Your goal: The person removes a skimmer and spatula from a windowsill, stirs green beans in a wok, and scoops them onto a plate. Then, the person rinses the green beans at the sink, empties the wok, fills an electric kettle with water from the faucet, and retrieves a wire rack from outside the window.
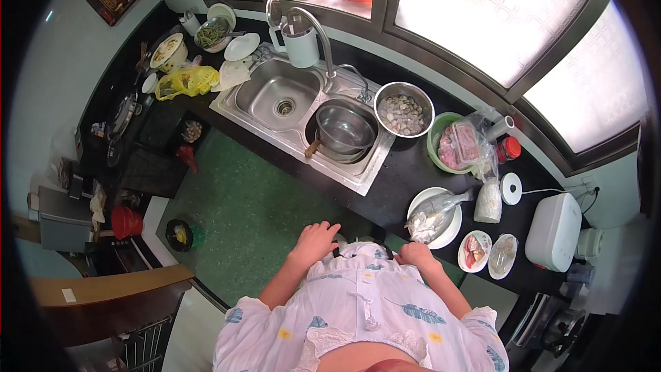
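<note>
My left hand (317, 240) is at my waist, its fingers bent over the front of the patterned white clothing (372, 289). On the other side of the waist, my right hand (415, 255) rests with curled fingers near a dark strap; what it holds, if anything, is too small to make out. Just beyond my right hand, a whole fish (435, 212) lies on a white plate (454, 229) on the dark counter (385, 193). In front of me is a double steel sink (275, 96), with a metal bowl (346, 126) in its right basin.
A pot of clams (404, 114), a green basin of meat (447, 143), two small dishes (474, 251) and a white appliance (553, 232) stand along the right counter. A yellow bag (187, 83) lies left of the sink. Green floor (234, 213) shows below.
</note>
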Demonstrator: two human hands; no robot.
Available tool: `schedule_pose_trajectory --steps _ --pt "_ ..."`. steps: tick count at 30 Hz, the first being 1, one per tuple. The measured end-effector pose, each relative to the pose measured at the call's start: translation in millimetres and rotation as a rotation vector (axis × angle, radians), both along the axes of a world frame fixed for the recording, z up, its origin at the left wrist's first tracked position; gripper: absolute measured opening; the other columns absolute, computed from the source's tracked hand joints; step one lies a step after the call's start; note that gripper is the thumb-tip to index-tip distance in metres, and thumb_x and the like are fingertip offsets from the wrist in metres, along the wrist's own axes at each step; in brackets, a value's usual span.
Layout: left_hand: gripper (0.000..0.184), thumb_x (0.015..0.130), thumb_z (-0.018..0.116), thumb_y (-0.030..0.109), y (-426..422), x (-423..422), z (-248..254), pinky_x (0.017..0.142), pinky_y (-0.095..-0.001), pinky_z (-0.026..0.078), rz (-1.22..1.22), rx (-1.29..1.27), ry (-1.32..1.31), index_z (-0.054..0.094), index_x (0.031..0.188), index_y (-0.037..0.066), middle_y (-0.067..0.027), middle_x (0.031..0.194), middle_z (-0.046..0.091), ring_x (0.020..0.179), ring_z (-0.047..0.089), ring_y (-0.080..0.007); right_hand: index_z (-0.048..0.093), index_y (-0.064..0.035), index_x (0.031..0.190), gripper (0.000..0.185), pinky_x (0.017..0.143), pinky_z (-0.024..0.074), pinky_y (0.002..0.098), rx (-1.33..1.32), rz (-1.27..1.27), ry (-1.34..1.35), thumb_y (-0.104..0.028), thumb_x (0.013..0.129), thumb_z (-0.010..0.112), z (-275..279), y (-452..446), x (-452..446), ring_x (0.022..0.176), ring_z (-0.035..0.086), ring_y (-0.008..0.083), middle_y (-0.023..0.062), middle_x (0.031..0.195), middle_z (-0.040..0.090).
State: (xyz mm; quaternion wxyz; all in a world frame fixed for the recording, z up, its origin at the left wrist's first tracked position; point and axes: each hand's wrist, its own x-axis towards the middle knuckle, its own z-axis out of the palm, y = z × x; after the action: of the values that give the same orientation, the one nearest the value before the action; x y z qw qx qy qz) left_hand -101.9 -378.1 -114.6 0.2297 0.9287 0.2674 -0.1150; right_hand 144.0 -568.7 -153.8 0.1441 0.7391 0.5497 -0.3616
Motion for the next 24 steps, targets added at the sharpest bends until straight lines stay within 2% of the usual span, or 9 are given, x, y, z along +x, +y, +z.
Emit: schedule_pose_trajectory --steps 7,10,22,24 --pt "0.054 0.079 0.070 0.028 0 2 1 0.084 -0.0423 0.047 -0.012 -0.001 0.001 0.052 0.127 0.011 -0.0127 0.106 0.058 0.097 0.060 -0.0307 0.073 -0.0126 0.082 0.036 0.070 0.0531 0.0444 0.005 -0.002 -0.004 -0.044 0.085 0.055 5 -1 -1 0.079 0.067 0.0332 0.0150 0.081 0.069" --pt "0.054 0.082 0.067 0.027 2 6 11 0.091 -0.0418 0.045 0.002 -0.069 0.076 0.050 0.130 0.011 -0.0129 0.113 0.057 0.104 0.057 -0.0306 0.073 -0.0123 0.082 0.037 0.070 0.0531 0.0444 -0.001 0.001 0.003 -0.044 0.085 0.055 7 1 -1 0.080 0.067 0.0329 0.0153 0.081 0.069" --pt "0.054 0.082 0.066 0.027 6 6 12 0.090 -0.0422 0.045 0.016 -0.076 0.089 0.050 0.130 0.010 -0.0136 0.113 0.057 0.103 0.058 -0.0311 0.073 -0.0105 0.080 0.039 0.069 0.0534 0.0440 0.020 0.018 0.001 -0.045 0.084 0.056 6 9 -1 0.078 0.067 0.0335 0.0159 0.079 0.069" --pt "0.054 0.080 0.068 0.027 6 3 7 0.088 -0.0424 0.046 0.023 -0.053 0.040 0.051 0.128 0.011 -0.0132 0.109 0.058 0.100 0.059 -0.0312 0.073 -0.0100 0.080 0.039 0.069 0.0534 0.0438 0.019 0.014 0.001 -0.045 0.084 0.056 7 14 -2 0.077 0.067 0.0336 0.0161 0.079 0.068"
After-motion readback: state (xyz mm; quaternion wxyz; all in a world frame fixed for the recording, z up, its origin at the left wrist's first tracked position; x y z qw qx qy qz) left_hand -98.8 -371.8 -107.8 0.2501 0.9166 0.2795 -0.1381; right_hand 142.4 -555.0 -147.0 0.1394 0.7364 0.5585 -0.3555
